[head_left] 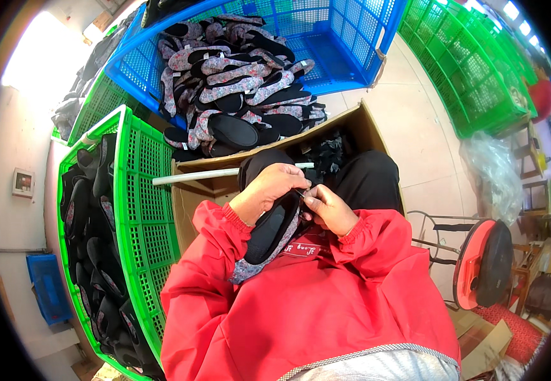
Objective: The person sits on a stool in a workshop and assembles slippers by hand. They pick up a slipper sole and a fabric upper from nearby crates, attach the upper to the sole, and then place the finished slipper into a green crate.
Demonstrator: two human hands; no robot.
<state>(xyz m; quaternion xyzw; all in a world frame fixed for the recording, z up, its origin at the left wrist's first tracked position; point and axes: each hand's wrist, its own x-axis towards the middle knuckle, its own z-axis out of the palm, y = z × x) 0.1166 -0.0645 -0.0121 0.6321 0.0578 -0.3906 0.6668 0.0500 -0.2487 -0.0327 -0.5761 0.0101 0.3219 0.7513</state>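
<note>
A slip-on shoe with a black inside and a grey, speckled floral outer side rests against my lap, tilted, between my forearms. My left hand is closed in a pinch at the shoe's upper end. Facing it, my right hand also has its fingers pressed together on that same edge. The fingertips nearly meet there, and whatever fine bit lies between them is too small to make out. Both wrists come out of red elastic cuffs.
Before my knees stands a cardboard box with black scraps, a pale rod across it. Beyond, a blue crate holds many similar shoes. A green crate of dark shoes is at left; a red-and-black round stool at right.
</note>
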